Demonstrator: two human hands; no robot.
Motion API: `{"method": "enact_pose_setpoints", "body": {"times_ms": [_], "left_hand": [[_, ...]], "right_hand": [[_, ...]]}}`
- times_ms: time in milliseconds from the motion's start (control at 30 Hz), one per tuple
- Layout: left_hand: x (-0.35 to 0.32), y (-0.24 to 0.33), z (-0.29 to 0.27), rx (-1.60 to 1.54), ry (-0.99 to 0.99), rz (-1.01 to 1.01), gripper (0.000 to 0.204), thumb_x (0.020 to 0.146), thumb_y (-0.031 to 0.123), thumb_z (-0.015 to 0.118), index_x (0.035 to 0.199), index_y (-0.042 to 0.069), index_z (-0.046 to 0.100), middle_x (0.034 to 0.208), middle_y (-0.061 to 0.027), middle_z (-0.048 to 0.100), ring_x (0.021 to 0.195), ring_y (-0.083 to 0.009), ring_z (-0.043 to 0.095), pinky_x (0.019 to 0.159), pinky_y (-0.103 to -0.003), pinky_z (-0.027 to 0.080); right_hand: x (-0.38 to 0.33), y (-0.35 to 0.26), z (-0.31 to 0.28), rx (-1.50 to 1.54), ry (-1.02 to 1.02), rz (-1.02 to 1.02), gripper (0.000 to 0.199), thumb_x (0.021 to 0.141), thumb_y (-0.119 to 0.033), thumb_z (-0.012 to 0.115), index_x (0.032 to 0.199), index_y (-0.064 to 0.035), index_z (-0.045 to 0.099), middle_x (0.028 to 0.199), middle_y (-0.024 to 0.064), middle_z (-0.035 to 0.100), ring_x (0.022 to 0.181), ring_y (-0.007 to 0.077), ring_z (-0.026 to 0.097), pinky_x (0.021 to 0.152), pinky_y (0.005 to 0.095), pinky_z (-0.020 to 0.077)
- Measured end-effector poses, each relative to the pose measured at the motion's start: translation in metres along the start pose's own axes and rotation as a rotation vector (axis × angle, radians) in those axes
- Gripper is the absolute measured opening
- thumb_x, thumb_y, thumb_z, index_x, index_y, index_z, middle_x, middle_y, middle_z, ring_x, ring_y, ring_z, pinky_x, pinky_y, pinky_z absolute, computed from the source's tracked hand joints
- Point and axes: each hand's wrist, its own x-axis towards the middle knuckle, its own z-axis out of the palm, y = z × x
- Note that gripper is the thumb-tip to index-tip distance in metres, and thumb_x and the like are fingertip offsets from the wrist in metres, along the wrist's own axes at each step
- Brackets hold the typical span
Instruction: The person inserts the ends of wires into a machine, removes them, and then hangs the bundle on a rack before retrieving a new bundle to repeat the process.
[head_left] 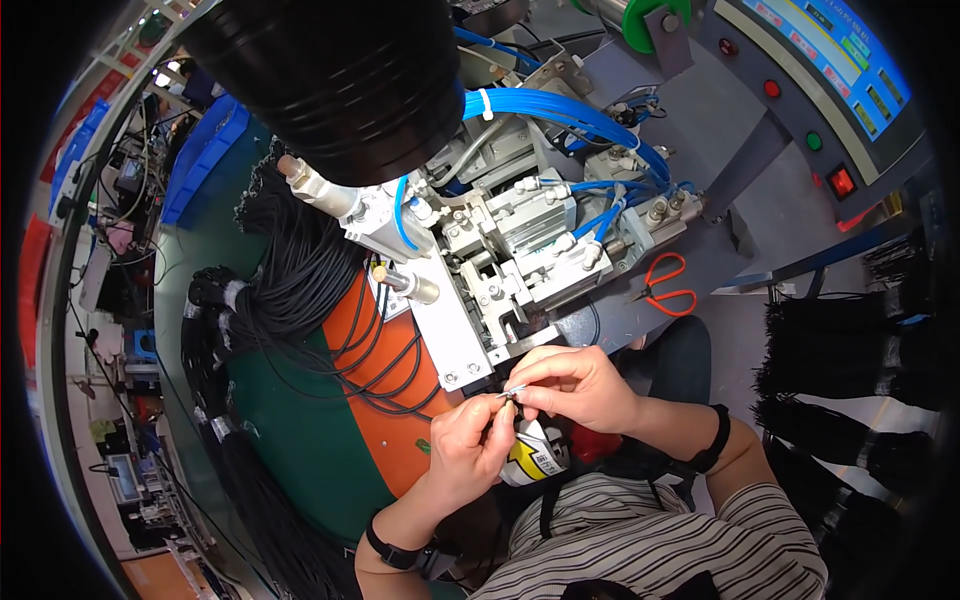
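My left hand (468, 440) and my right hand (580, 390) meet at the near edge of the machine. Both are closed, thumb and fingers pinched together at the tips. Between them is a small silvery piece (514, 391), too small to tell its kind. Just beyond my fingertips lies the white metal plate (440, 325) of the machine, with bolts in its near corner. A white container (540, 462) with a yellow arrow label sits below my hands, partly hidden by them. Several black cables (372, 385) trail over the orange surface to the left of my left hand.
Red-handled scissors (668, 285) lie right of the pneumatic machine (530, 225), which has blue air hoses (560, 108). A large black ribbed duct (330, 80) hangs above. Cable bundles (290, 225) cover the green table (310, 430); more black bundles (830, 350) hang at right. A control panel (790, 90) stands far right.
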Motion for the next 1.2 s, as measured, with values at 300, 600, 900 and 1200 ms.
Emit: {"method": "enact_pose_setpoints", "body": {"times_ms": [300, 600, 900, 1200], "left_hand": [[-0.001, 0.007, -0.004, 0.266, -0.097, 0.076, 0.005, 0.085, 0.002, 0.066, 0.089, 0.001, 0.063, 0.065, -0.0072, 0.057, 0.049, -0.0212, 0.055, 0.048, -0.033, 0.045], [-0.007, 0.005, -0.008, 0.682, -0.12, 0.262, 0.039, 0.073, 0.006, 0.069, 0.111, 0.0, 0.067, 0.09, -0.0076, 0.06, 0.068, -0.0196, 0.058, 0.059, -0.031, 0.048], [-0.005, 0.003, -0.011, 0.62, -0.181, 0.243, 0.046, 0.072, 0.005, 0.066, 0.118, -0.001, 0.065, 0.086, -0.007, 0.054, 0.072, -0.0211, 0.057, 0.062, -0.032, 0.048], [0.0, 0.008, -0.016, 0.703, -0.339, 0.307, 0.049, 0.074, 0.007, 0.062, 0.123, -0.004, 0.063, 0.084, -0.0063, 0.049, 0.072, -0.0202, 0.052, 0.061, -0.03, 0.046]], "right_hand": [[0.0, -0.011, -0.006, -0.553, -0.017, -0.12, 0.008, 0.087, -0.001, 0.069, 0.094, 0.0023, 0.068, 0.092, 0.0066, 0.065, 0.066, 0.0097, 0.062, 0.054, 0.0235, 0.0489], [0.002, -0.017, 0.003, -1.372, -0.026, -0.391, 0.011, 0.078, -0.011, 0.065, 0.073, -0.0066, 0.057, 0.073, 0.0074, 0.05, 0.056, 0.024, 0.059, 0.049, 0.0349, 0.0484], [0.0, -0.007, 0.002, -1.23, 0.044, -0.37, 0.01, 0.081, -0.01, 0.065, 0.077, -0.0054, 0.057, 0.074, 0.0075, 0.051, 0.058, 0.0241, 0.061, 0.049, 0.0354, 0.0487], [0.0, -0.015, 0.003, -1.34, -0.021, -0.279, 0.008, 0.084, -0.01, 0.065, 0.082, -0.004, 0.059, 0.081, 0.0076, 0.055, 0.058, 0.025, 0.062, 0.049, 0.037, 0.0492]]}}
